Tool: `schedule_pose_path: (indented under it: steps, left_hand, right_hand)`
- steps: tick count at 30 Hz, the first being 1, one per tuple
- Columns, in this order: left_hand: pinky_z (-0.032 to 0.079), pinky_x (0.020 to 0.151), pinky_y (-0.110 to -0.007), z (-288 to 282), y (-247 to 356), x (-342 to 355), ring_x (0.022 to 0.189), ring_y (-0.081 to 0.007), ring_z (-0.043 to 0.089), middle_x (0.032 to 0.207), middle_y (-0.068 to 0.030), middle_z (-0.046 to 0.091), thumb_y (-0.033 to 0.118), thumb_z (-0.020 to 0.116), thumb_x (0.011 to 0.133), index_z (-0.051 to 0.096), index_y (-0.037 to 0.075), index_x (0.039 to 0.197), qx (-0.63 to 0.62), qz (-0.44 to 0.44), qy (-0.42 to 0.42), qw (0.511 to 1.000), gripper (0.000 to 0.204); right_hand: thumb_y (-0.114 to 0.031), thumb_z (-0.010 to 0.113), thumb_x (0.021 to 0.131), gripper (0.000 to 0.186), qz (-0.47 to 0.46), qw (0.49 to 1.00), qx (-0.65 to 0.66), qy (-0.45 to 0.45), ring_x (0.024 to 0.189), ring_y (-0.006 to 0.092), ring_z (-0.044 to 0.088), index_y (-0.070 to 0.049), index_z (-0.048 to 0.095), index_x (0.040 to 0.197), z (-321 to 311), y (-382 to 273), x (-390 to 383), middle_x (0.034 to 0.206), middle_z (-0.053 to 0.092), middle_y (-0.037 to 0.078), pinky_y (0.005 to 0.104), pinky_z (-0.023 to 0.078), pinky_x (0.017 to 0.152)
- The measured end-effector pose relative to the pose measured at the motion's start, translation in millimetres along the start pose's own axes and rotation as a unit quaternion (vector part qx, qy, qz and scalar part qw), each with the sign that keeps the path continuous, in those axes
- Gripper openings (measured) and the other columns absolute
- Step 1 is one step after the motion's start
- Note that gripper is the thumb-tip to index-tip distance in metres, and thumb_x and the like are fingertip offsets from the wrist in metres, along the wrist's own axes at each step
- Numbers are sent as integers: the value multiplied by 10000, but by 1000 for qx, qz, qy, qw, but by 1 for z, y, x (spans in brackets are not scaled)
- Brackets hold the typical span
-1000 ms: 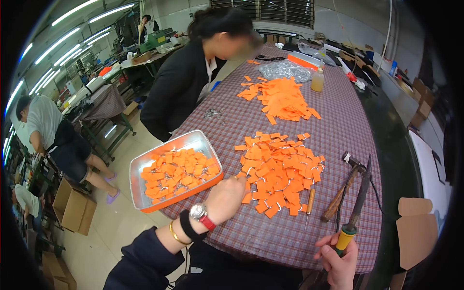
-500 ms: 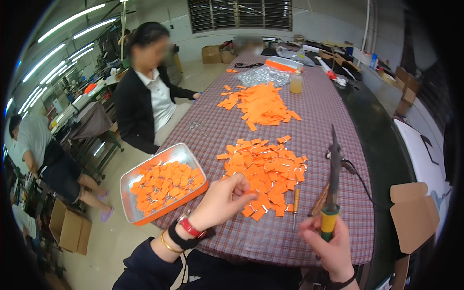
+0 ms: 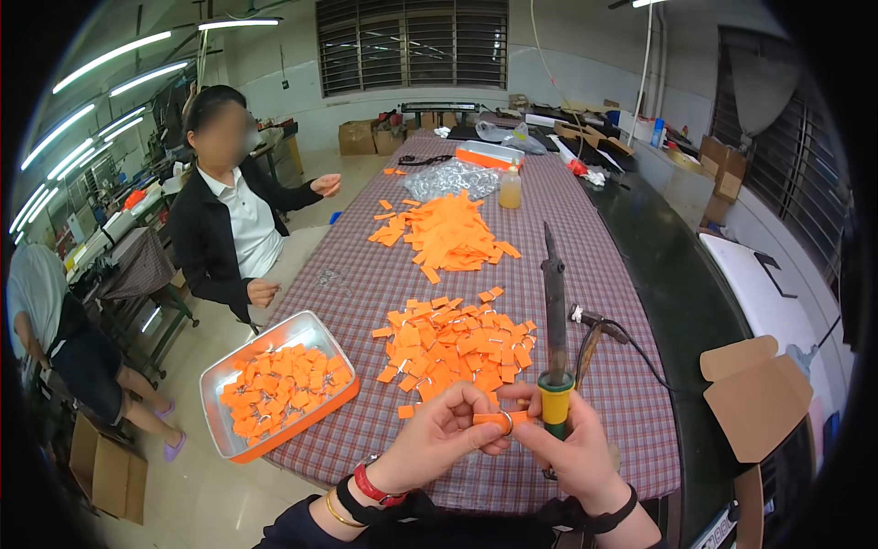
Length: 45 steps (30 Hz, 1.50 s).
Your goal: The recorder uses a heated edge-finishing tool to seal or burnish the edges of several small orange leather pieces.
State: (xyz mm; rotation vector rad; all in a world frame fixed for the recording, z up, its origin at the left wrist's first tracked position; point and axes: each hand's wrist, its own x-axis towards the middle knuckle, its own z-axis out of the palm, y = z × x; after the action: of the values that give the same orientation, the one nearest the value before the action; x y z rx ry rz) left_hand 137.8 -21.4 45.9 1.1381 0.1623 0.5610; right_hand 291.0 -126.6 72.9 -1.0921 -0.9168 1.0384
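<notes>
My left hand (image 3: 448, 436) pinches a short orange strap (image 3: 491, 419) that has a silver metal ring (image 3: 506, 421) around it. The thumb and fingertips of my right hand (image 3: 574, 455) meet the strap's other end. That same hand also holds a soldering iron (image 3: 555, 339) with a yellow-and-green handle, its long dark metal shaft pointing up and away. Just beyond my hands lies a pile of orange tabs with metal rings (image 3: 457, 340). To the left stands an orange tray (image 3: 315, 401) with a pale inside, full of similar tabs.
Farther up the checked tablecloth (image 3: 361, 274) is a heap of plain orange strips (image 3: 450, 236), then a clear plastic bag of metal parts (image 3: 448, 181) and a bottle of yellowish liquid (image 3: 510, 188). A black cord (image 3: 640, 348) runs at right. Someone in a dark jacket (image 3: 208, 220) sits at left.
My left hand has moved right and now has an orange strap with a ring. My right hand has come left, bringing the soldering iron beside it. The seated person has raised a hand.
</notes>
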Motion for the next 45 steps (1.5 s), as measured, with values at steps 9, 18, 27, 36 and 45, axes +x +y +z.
schedule_pose_path:
  steps: [9,18,27,36,45]
  left_hand:
    - [512,764,-231,5,-4,4,860,-114,608,949,-76,591,26,606,854,516,-14,987,117,71,171,976,165]
    - [512,800,-244,1,-18,0,883,-139,619,970,-93,618,-7,612,837,534,-41,1054,54,26,137,989,233]
    - [516,812,-250,9,-27,-5,942,-161,621,1036,-129,621,-22,619,828,557,-50,1037,105,152,190,964,219]
    - [508,863,-303,11,-21,-11,985,-194,605,1086,-180,602,-56,637,792,594,-36,1004,233,188,103,949,217]
    - [505,806,-228,6,-12,-14,928,-115,593,957,-62,577,13,644,819,530,-20,1124,107,6,46,993,326]
  right_hand:
    - [70,655,759,252,-93,993,-10,75,719,94,587,-42,442,837,13,16,4,890,620,131,188,466,589]
    - [72,651,758,232,-141,971,-186,59,776,120,604,-34,462,843,5,24,5,882,623,117,232,488,690]
    - [5,627,807,207,-60,993,1,103,666,91,572,-37,480,947,17,27,-1,871,581,86,178,401,488]
    - [73,658,745,322,-3,993,85,86,692,75,560,-63,408,893,4,16,0,928,582,101,156,382,457]
    - [61,680,708,362,-13,996,-60,60,799,142,607,-46,399,909,3,10,-8,921,598,135,227,508,640]
